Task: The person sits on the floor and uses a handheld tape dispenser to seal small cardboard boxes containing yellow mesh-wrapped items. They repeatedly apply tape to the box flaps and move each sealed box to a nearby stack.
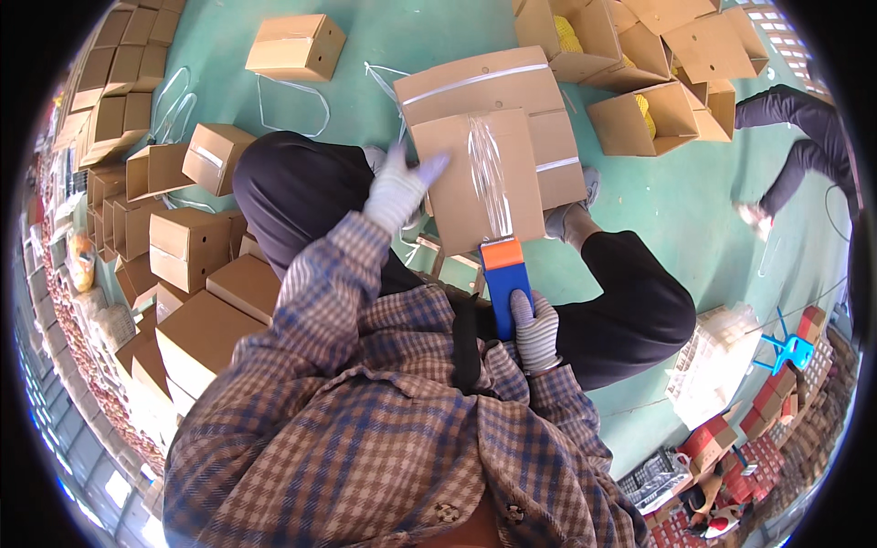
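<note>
A cardboard box (438, 178) stands between my knees, with shiny clear packing tape (490, 175) running down its top face. My right hand (536, 331), in a striped knit glove, grips a blue tape dispenser (507, 294) with an orange front. The dispenser's toothed end meets the box's near edge, where the tape ends. My left hand (399, 188), gloved and blurred by motion, is at the box's left side with thumb and fingers apart; whether it touches the cardboard I cannot tell. Behind the box lie flattened cartons (479, 79) bound with white strapping.
Several cartons (188, 250) crowd my left side. One closed carton (294, 48) sits ahead on the green floor (637, 219). Open boxes (644, 120) holding yellow netting are at front right. A person's legs (795, 144) show at far right, above a blue stool (788, 349).
</note>
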`<state>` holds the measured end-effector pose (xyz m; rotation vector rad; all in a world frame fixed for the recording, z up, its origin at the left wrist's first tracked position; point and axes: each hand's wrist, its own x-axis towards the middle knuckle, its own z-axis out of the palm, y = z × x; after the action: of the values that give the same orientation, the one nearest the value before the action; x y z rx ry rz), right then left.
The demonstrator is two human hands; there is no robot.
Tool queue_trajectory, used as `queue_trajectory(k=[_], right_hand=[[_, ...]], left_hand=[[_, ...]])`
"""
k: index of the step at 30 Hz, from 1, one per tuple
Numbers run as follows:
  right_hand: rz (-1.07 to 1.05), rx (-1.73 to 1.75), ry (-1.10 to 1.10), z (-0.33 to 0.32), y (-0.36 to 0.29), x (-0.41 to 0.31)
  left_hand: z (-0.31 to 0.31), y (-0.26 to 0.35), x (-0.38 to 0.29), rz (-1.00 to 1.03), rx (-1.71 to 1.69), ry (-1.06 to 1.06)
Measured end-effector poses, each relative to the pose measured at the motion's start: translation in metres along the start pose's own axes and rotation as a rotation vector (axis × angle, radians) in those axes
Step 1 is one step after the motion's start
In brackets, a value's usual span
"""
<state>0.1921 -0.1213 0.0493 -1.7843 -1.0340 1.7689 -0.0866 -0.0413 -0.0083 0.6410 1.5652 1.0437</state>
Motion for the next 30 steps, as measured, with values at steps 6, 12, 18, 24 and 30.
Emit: queue_trajectory(k=[6,12,18,24,30], right_hand=[[-0.153,-0.112,-0.069,-0.013,-0.008,0.042],[-0.256,0.05,-0.136,-0.01,-0.035,0.103],[-0.248,-0.075,-0.097,-0.01,-0.027,0.101],[-0.24,-0.085,-0.091,-0.011,-0.033,0.098],[-0.119,-0.246,-0.117,-0.048,-0.006,0.067]], left_hand=[[0.047,-0.047,-0.011,-0.627,-0.847,0.01],[0.053,0.004,0.027,-0.515,-0.466,0.062],[0.018,0.075,0.019,0.382,1.071,0.456],[0.068,0.101,0.106,0.48,1.276,0.255],[0.06,0.082,0.125,0.53,1.358,0.303]])
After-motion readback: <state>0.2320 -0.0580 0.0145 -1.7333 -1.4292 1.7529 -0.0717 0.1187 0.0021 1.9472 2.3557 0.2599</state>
